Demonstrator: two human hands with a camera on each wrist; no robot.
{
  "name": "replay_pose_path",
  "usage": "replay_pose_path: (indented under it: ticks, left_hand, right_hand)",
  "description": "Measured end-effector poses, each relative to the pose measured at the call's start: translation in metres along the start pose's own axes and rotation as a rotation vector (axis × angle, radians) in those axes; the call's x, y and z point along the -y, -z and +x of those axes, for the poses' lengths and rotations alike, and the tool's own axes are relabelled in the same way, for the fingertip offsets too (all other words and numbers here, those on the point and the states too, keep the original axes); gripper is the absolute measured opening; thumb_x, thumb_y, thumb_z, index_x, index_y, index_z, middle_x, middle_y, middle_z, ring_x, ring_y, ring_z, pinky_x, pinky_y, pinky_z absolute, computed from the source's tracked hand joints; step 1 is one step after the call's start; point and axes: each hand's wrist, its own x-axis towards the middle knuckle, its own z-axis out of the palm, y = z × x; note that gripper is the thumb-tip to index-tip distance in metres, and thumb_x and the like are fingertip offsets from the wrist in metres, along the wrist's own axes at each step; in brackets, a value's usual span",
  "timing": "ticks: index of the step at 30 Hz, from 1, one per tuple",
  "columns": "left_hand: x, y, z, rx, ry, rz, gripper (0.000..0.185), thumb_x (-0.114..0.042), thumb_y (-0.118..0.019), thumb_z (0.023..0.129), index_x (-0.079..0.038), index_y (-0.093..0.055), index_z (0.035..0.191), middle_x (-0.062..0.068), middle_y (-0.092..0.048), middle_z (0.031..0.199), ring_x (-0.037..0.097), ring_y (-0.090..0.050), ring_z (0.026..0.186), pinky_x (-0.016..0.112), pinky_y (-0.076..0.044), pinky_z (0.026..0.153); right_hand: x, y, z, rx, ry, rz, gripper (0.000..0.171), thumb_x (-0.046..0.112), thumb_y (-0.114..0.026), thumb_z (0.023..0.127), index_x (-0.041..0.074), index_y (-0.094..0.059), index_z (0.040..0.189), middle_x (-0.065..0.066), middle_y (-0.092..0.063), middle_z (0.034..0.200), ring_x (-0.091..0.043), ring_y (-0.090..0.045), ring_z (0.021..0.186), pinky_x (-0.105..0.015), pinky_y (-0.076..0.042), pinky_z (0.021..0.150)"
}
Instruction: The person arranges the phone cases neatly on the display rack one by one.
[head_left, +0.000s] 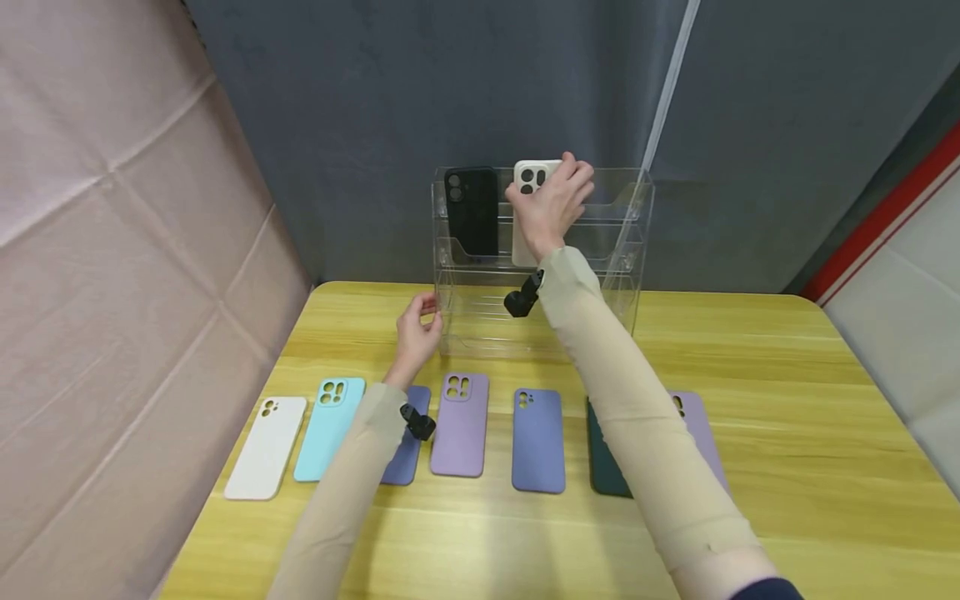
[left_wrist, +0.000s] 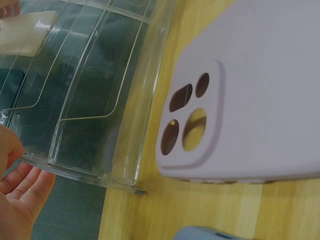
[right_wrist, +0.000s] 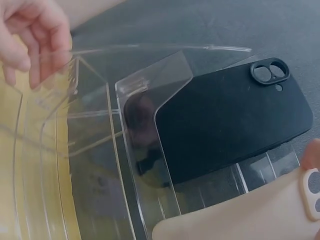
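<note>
Cream phone case (head_left: pixel 529 179) pinched by right hand (head_left: pixel 551 208) into acrylic rack (head_left: pixel 630 250) beside black case (head_left: pixel 472 212); left hand (head_left: pixel 417 333) fingers relaxed, steadying rack. Seven cases left.

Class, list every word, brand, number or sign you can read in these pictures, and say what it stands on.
None: no readable text on the phone cases, the black case, the cream case held by the right hand, or the clear rack touched by the left hand.
</note>
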Motion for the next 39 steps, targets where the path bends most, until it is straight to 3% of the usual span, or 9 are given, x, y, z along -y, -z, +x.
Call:
replay_pose_path:
  ticks: [9,17,27,39]
  left_hand:
    - [-0.002,0.000,0.001,-0.013,-0.016,0.003,0.031,0.007,-0.053,0.085,0.009,-0.054,0.115,0.025,-0.060,0.107,0.036,-0.059,0.101,0.041,-0.057,0.077]
    - [0.000,-0.001,0.002,-0.002,-0.019,-0.009,0.031,0.007,-0.054,0.084,0.009,-0.055,0.114,0.025,-0.060,0.106,0.036,-0.059,0.100,0.040,-0.057,0.078]
    - [0.001,-0.002,0.003,-0.008,-0.014,-0.005,0.030,0.007,-0.054,0.084,0.009,-0.055,0.114,0.025,-0.060,0.106,0.036,-0.060,0.100,0.040,-0.057,0.078]
    - [-0.001,-0.002,0.003,-0.002,-0.005,-0.011,0.030,0.007,-0.054,0.085,0.009,-0.055,0.115,0.025,-0.060,0.107,0.036,-0.059,0.102,0.040,-0.057,0.079]
  right_hand:
    - [-0.003,0.004,0.003,0.034,0.021,-0.053,0.084,0.044,-0.073,0.074,0.010,-0.031,0.139,-0.009,-0.030,0.133,-0.026,-0.031,0.121,-0.042,-0.040,0.090]
    - [-0.010,0.014,0.001,0.081,0.059,0.012,0.096,0.046,-0.068,0.080,0.011,-0.012,0.150,-0.008,-0.019,0.147,-0.025,-0.021,0.131,-0.045,-0.031,0.101]
    - [-0.019,0.032,-0.006,0.062,0.141,0.110,0.087,0.042,-0.068,0.081,0.007,-0.022,0.147,-0.010,-0.024,0.144,-0.024,-0.024,0.131,-0.043,-0.032,0.101]
    - [-0.044,0.049,-0.020,0.043,0.219,0.243,0.079,0.030,-0.068,0.084,-0.001,-0.027,0.144,-0.014,-0.030,0.141,-0.021,-0.026,0.133,-0.022,-0.019,0.112]
